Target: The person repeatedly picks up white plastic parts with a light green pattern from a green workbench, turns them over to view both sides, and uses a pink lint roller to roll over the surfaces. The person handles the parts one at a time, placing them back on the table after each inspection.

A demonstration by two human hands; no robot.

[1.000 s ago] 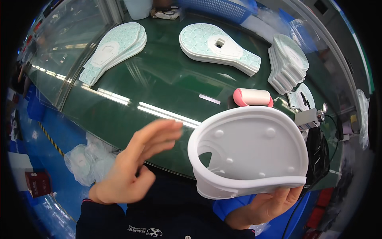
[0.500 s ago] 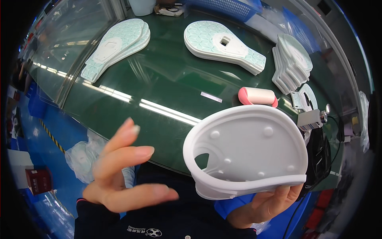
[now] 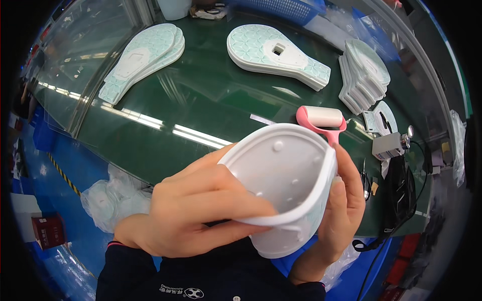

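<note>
A hollow white plastic basin-like shell (image 3: 288,165), its rounded rim and small inner bumps facing up, is held in front of my body above the near table edge. My left hand (image 3: 201,205) grips the shell's near left rim, with fingers over the edge and the thumb beneath. Around the right side wraps my right hand (image 3: 344,205), its fingers along the outer wall. A patch of pale green pattern shows on the outside near that hand. Just beyond the shell lies a pink-handled roller (image 3: 324,117) with a white cylinder.
Pale green patterned paddle-shaped panels (image 3: 143,57) lie stacked at the far left, more panels (image 3: 273,52) at far centre, and a taller stack (image 3: 364,75) at right. A small metal device (image 3: 389,145), scissors (image 3: 366,180) and a black bag (image 3: 401,190) sit rightward on the green table (image 3: 211,95).
My left hand has come in from the left and taken hold of the shell's rim. The shell has turned and shifted left; my right hand has moved up along its side.
</note>
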